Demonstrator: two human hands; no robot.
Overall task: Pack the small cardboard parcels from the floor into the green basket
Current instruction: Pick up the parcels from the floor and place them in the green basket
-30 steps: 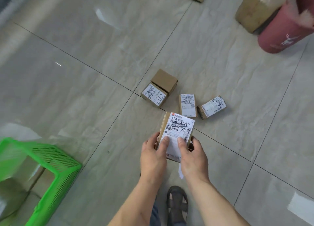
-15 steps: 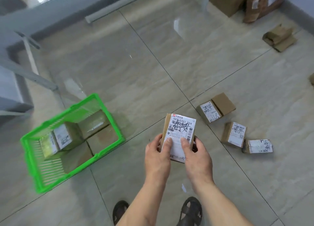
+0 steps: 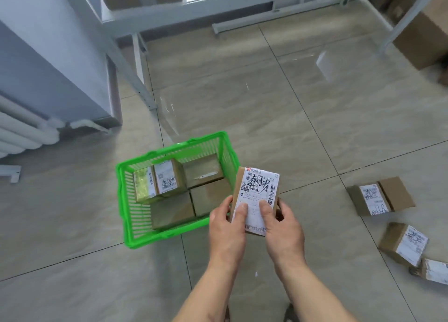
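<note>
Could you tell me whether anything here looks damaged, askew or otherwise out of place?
Nothing looks damaged. Three small parcels lie scattered at odd angles on the floor at the right, outside the green basket. Both hands hold a labelled parcel beside it.

Glossy stone-look tiled floor (image 3: 242, 103); green slotted plastic basket (image 3: 169, 235); matt brown cardboard parcel (image 3: 257, 198) with a white paper label; painted metal frame (image 3: 135, 62), far left.
</note>
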